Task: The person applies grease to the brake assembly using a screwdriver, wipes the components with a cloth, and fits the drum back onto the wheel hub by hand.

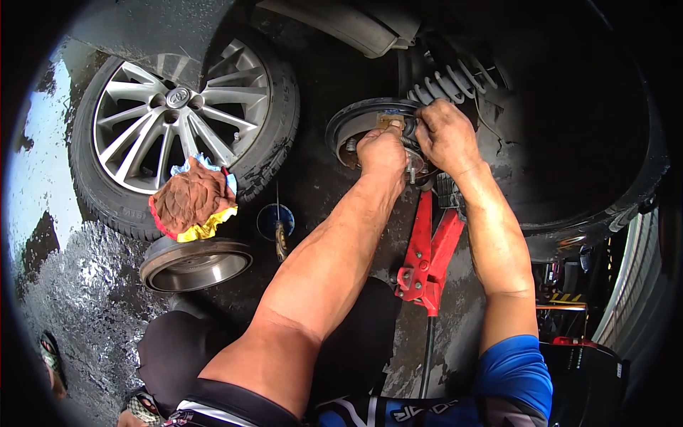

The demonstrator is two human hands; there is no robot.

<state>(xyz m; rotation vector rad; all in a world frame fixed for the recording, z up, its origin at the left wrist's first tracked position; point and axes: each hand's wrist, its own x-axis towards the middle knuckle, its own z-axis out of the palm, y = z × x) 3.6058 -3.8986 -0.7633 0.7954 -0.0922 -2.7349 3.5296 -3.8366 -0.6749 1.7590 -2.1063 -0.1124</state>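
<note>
Both my hands are at a drum brake assembly point(346, 126) on a raised car's hub, with its backing plate, springs and brake shoes exposed. My left hand point(383, 151) is closed, its thumb pressing on a small tan piece like sandpaper point(388, 121) against the brake. Right beside it, my right hand point(448, 136) is closed at the right edge of the assembly, fingers curled inward; what they grip is hidden. A pale coil spring point(449, 84) stands just behind that hand.
A red floor jack point(427, 274) stands under the hub, its handle toward me. To the left lie a wheel point(178, 97) with its tire, a crumpled brown cloth point(196, 193), a brake drum point(196, 267) and a small blue can point(275, 220) with a brush. A person's sandaled foot point(142, 409) shows at lower left.
</note>
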